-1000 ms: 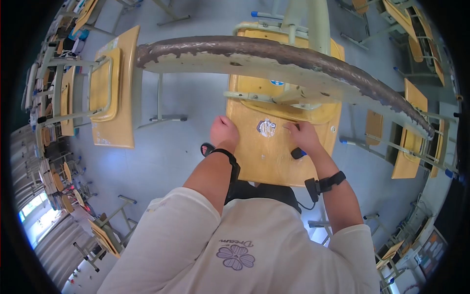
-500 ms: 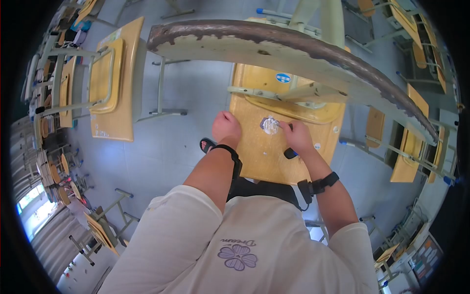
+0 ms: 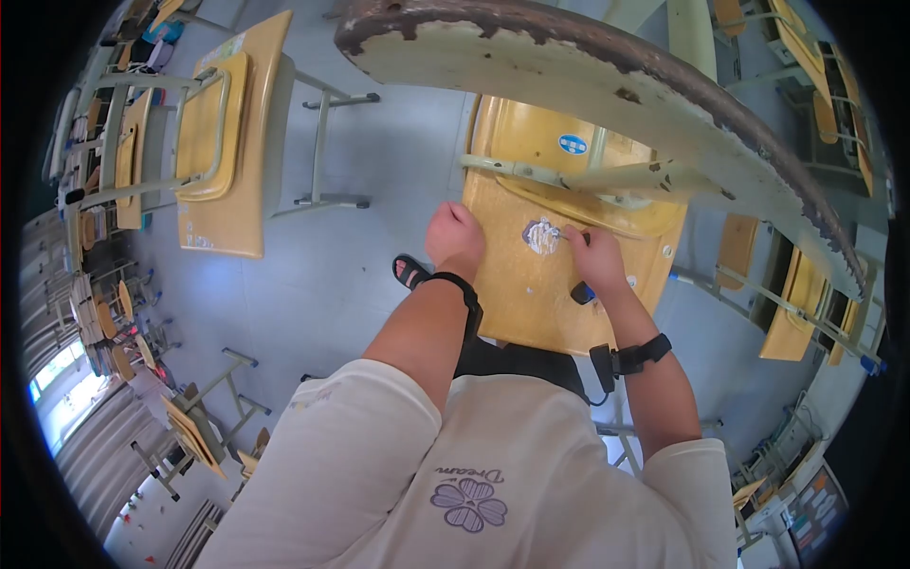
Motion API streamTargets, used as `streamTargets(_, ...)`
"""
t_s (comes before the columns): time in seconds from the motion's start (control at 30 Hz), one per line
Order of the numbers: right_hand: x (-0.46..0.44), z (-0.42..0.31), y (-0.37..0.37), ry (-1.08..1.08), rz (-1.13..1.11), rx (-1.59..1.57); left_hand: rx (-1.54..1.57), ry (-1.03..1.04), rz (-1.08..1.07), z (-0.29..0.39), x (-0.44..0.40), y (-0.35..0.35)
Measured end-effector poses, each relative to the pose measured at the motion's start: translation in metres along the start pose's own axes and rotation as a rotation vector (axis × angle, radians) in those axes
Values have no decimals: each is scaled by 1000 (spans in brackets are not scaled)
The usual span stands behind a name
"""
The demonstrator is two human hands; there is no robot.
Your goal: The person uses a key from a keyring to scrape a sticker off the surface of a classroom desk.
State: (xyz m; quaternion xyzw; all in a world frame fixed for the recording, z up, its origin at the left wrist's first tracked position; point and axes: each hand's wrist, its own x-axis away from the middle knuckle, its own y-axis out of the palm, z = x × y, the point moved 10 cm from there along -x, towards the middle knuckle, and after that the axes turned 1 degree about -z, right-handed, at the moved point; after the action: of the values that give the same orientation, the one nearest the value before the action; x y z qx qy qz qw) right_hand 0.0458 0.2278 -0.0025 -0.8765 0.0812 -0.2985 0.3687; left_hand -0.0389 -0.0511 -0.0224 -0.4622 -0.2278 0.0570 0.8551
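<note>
My right hand [image 3: 597, 258] is closed around a small scraper-like tool [image 3: 582, 292] with a black-and-blue handle end. Its thin metal tip points left at a ragged white patch [image 3: 542, 236] on the yellow wooden desktop [image 3: 517, 303]. Whether the tip touches the patch is too small to tell. My left hand [image 3: 455, 233] is closed at the desktop's left edge, seemingly gripping it, with most fingers hidden. A yellow chair seat [image 3: 531, 142] with a blue oval sticker lies on the desk beyond both hands.
A worn, curved chair part [image 3: 531, 57] with peeling paint and metal legs juts close overhead. To the left stands another desk [image 3: 227, 223] with a chair on it. More desks and chairs [image 3: 791, 303] stand at the right. My sandalled foot [image 3: 410, 272] is beside the desk.
The view has shifted, so desk and hands appear slightly further right and the overhead chair part looms larger. Both hands keep nearly the same places on the desk.
</note>
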Motion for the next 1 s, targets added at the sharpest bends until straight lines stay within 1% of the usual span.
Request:
streamTargets(0.1, 4, 1, 1, 12, 19, -66, -15, 15, 3, 0, 0, 0)
streamTargets(0.17, 2, -1, 4, -39, 50, 28, -9, -2, 1, 0, 2, -1)
streamTargets(0.33, 6, -11, 4, -49, 59, 41, -1, -21, -4, -2, 1, 1)
streamTargets(0.4, 7, -13, 3, -68, 65, 51, -51, -40, -2, -4, 0, 3)
streamTargets(0.5, 1, -15, 5, -81, 51, 75, -15, -36, 12, -2, 3, 0)
streamTargets(0.57, -2, -15, 13, -87, -21, 66, -29, -39, 19, -1, 4, -1)
streamTargets(0.7, -2, -40, 18, -141, 13, 103, -16, -6, 44, 1, 3, -4)
streamTargets(0.77, -3, -27, 22, -59, -90, 69, -50, -4, 28, -1, 2, -1)
streamTargets(0.8, -2, -19, 19, -62, -96, 70, -79, -3, 15, -2, 1, 0)
streamTargets(0.87, -5, 2, 8, -46, -109, -56, -79, -5, 27, -3, -2, 2)
streamTargets(0.9, -5, 6, 5, -47, -112, -56, -81, -6, 30, -4, -2, 2)
streamTargets(1.0, 4, 38, 12, 175, -276, -305, -24, -8, 29, -6, 0, 5)
